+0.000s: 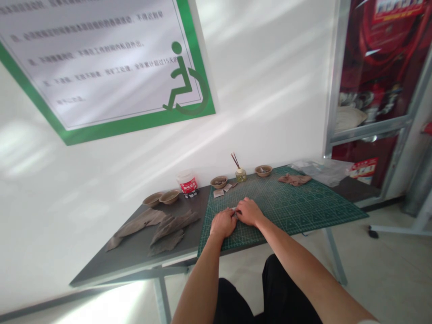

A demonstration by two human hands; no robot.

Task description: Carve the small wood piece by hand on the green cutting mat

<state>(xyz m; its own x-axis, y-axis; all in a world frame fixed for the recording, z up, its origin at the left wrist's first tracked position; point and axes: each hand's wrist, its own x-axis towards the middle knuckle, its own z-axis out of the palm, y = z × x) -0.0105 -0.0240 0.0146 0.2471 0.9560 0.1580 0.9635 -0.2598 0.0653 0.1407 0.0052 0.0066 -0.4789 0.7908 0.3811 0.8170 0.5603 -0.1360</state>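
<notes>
My left hand (224, 223) and my right hand (248, 211) meet over the green cutting mat (283, 211), close to its front left part. Between their fingertips is a small pale piece, mostly covered, whose kind I cannot make out. Both hands are closed with fingertips pressed together around it. Just beyond them lie small flat pale squares (218, 193), beside a shallow bowl (219, 182) holding small bits. To the left, rough grey-brown pieces (173, 227) that look like bark or stiff cloth rest on the dark table (128, 261).
Two shallow bowls (169, 196) and a red-labelled jar (188, 184) stand by the wall. A reed diffuser (240, 174) and another bowl (263, 170) are at the mat's back edge. A crumpled brown cloth (294, 179) and clear plastic bag (324, 170) lie at the right.
</notes>
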